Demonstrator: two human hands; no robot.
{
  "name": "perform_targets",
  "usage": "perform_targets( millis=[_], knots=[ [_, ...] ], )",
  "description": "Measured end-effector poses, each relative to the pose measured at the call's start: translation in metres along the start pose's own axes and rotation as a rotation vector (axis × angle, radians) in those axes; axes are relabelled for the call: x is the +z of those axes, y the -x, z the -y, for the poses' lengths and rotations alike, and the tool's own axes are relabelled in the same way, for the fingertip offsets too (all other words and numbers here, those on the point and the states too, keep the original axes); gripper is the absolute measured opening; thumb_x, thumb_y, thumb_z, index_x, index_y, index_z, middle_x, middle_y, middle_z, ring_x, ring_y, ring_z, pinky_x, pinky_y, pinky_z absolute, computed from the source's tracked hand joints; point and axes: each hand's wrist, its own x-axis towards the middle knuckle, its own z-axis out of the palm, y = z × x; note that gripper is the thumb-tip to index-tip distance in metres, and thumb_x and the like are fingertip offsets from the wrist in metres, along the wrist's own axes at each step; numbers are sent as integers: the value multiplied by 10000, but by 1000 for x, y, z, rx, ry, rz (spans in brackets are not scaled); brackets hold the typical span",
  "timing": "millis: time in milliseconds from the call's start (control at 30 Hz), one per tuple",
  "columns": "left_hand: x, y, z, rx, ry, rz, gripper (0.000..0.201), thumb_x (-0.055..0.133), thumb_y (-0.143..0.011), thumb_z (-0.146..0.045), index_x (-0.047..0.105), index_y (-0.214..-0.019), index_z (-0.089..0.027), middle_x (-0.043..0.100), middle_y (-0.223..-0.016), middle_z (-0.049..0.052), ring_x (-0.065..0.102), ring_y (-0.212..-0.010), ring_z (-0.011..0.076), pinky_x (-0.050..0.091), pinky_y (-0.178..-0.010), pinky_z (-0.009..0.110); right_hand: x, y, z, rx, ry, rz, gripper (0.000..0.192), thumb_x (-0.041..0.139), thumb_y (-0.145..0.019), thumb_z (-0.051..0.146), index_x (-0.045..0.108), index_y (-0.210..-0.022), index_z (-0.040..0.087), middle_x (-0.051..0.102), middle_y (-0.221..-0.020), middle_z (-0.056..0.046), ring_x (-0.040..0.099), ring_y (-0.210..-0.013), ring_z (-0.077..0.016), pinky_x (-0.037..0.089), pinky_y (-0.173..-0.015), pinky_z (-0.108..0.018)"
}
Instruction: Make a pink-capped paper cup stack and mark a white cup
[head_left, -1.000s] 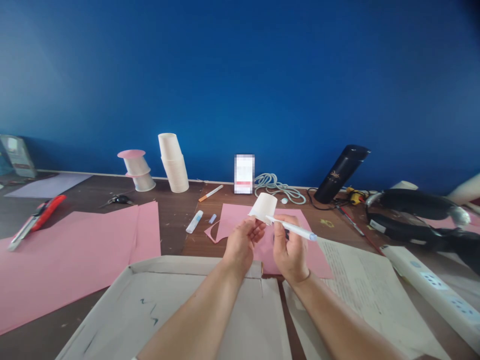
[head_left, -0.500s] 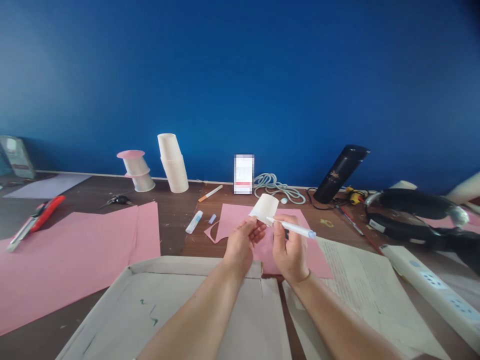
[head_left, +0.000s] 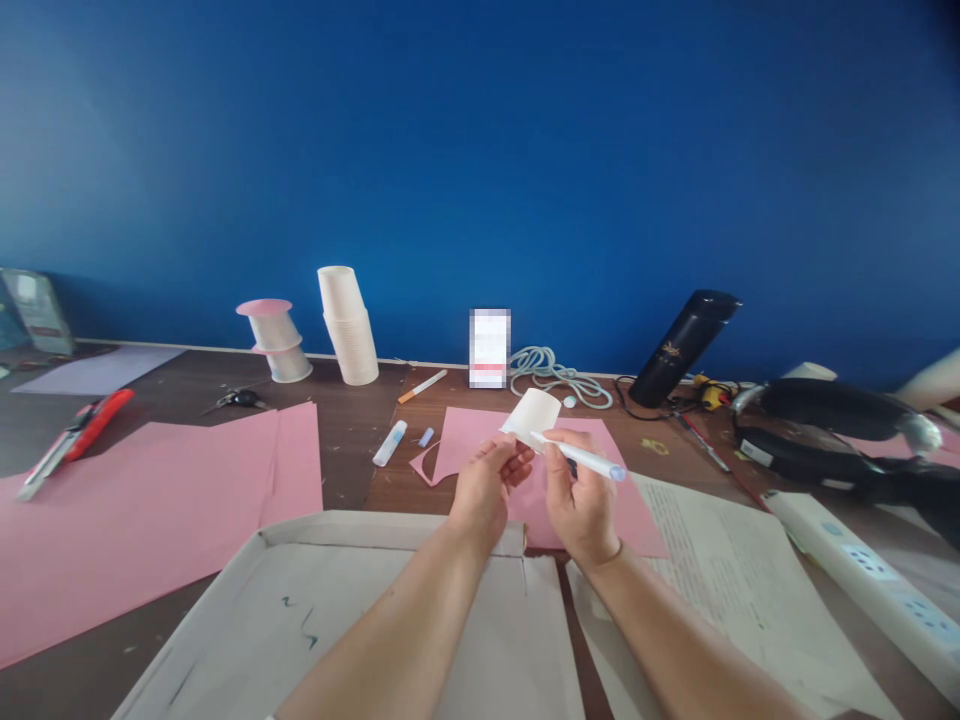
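A white paper cup (head_left: 531, 412) is tipped over above a pink sheet (head_left: 480, 432), its rim end toward me. My left hand (head_left: 491, 485) pinches the cup near the rim with thumb and fingers. In my right hand (head_left: 579, 495) is a white marker pen (head_left: 589, 458) with a pale blue end, gripped as for writing. The pen's tip meets the cup near its rim; I cannot make out any mark there.
Stacked paper cups (head_left: 351, 340) and two joined cups with pink discs (head_left: 277, 340) stand at the back left. A box cutter (head_left: 79, 440) lies on pink paper (head_left: 187, 490). A black flask (head_left: 679, 350) leans at the back right, near a power strip (head_left: 862, 580). Grey cardboard (head_left: 375, 620) lies in front.
The pen's rear end has swung slightly left and down while its tip stays near the cup's rim. The left hand and cup look almost still.
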Motion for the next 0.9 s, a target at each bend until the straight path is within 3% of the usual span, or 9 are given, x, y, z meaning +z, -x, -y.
perform_targets(
  millis=[433, 600, 700, 800, 900],
  knots=[
    [-2, -1, 2, 15, -3, 6, 115, 686, -698, -196, 624, -754, -116, 642, -741, 36, 615, -690, 101, 467, -653, 206, 1, 2, -2, 41, -40, -35, 155, 457, -901, 233, 564, -1006, 194, 620, -912, -70, 590, -814, -186, 477, -731, -348],
    [-1, -2, -2, -10, 102, -40, 74, 649, -744, -177, 615, -778, -121, 629, -719, 27, 625, -680, 98, 492, -612, 190, 6, -2, -8, 296, -302, -123, 223, 422, -925, 331, 528, -1061, 190, 592, -818, -31, 561, -653, -132, 478, -631, -294],
    [0, -1, -5, -39, 160, -40, 61, 638, -760, -168, 610, -774, -116, 620, -697, 20, 618, -648, 82, 498, -577, 168, 10, -6, -18, 486, -393, -186, 312, 434, -904, 447, 524, -1046, 184, 630, -822, -39, 598, -712, -153, 486, -640, -298],
    [1, 2, -6, -99, 196, -14, 64, 646, -754, -159, 611, -776, -110, 623, -684, 23, 620, -638, 81, 506, -557, 160, 12, -7, -27, 698, -471, -100, 423, 453, -859, 552, 543, -1051, 186, 664, -885, -51, 629, -751, -169, 492, -626, -289],
    [1, 3, -7, -175, 194, 28, 77, 663, -740, -152, 612, -774, -105, 620, -661, 20, 623, -627, 85, 510, -541, 159, 11, -5, -30, 769, -521, -13, 483, 519, -786, 615, 588, -993, 185, 662, -764, -15, 621, -658, -158, 471, -554, -262]
  ],
)
